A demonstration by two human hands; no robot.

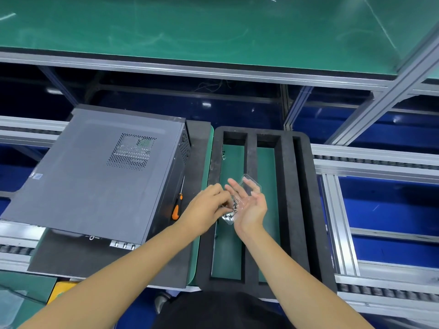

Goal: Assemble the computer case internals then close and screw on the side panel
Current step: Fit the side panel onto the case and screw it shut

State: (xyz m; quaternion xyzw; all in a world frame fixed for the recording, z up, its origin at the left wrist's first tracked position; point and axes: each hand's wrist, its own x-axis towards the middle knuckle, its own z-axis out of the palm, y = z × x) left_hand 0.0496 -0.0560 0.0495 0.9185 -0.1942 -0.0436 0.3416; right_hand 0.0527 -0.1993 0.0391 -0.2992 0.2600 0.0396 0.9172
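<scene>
Picking screws out of a clear plastic blister pack (247,193) — that looks like the step in hand. The right hand (249,207) is lying palm-up with fingers relaxed and straight, cradling the pack over the black foam tray (297,198). The left hand (206,207) is reaching in with fingertips bunched at the small screws (231,208) at the pack's near end; it seems to be pinching one, though the screw itself is too small to confirm.

Doing it well, in my judgement: keeping the right palm level so the screws are not rolling off, taking a single screw at a time, and working over the tray so a dropped one is landing in a slot rather than on the conveyor.

The computer case (95,176) is lying flat to the left of the tray, side panel (71,186) already on top, vent grille facing up — so only the panel screws appear to be left. Its long axis is running from near-left to far-right, with the rear end facing the tray. An orange-handled screwdriver (177,206) is lying just beside that end, its shaft pointing away from the person, roughly parallel to the case's edge.
</scene>
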